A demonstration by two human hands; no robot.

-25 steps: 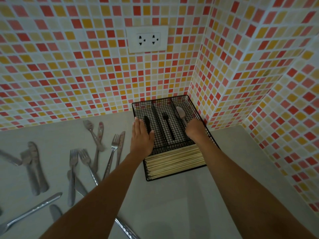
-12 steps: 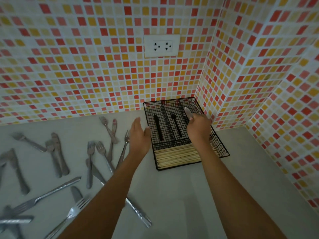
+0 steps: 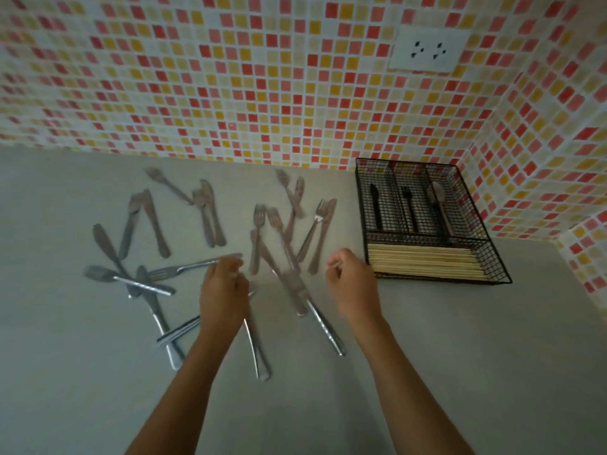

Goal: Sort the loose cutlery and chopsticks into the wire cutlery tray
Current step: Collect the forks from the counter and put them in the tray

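While left hand [image 3: 223, 292] and right hand [image 3: 354, 285] curl fingers [image 3: 340, 261], grip unclear, tray [image 3: 363, 205] hugs corner [image 3: 473, 152].

My left grip [image 3: 223, 290] and right grip [image 3: 353, 284] hover with curled fingers over loose forks [image 3: 320, 213] and knives [image 3: 105, 245] strewn on the grey surface [image 3: 427, 356]. Blur hides whether either holds anything. The wire cutlery tray [image 3: 474, 213] sits in the tiled corner, with chopsticks [image 3: 423, 262] in its front compartment.
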